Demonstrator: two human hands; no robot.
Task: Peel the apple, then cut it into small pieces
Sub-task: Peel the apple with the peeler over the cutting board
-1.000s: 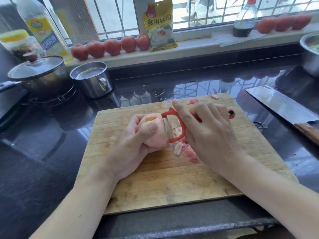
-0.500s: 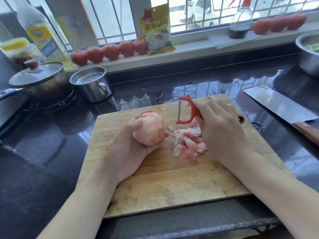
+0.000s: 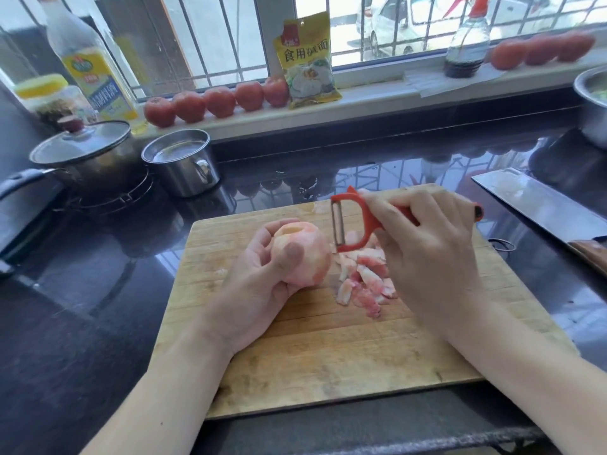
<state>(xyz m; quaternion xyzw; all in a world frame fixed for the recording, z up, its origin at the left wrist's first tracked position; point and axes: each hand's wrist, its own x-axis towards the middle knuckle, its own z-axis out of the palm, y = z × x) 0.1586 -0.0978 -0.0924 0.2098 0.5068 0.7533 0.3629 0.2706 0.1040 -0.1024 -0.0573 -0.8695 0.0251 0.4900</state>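
Left hand (image 3: pixel 259 284): palm up, fingers and thumb curled round mostly peeled apple (image 3: pixel 303 256), held over wooden cutting board (image 3: pixel 328 356).
Right hand (image 3: pixel 427 251): knuckles up, fingers wrapped round handle of red Y-peeler (image 3: pixel 354 221); blade just right of apple, apart from it.
Peel scraps (image 3: pixel 364 280): heaped on board between hands.
Cleaver (image 3: pixel 538 205): flat on dark counter, right of board.
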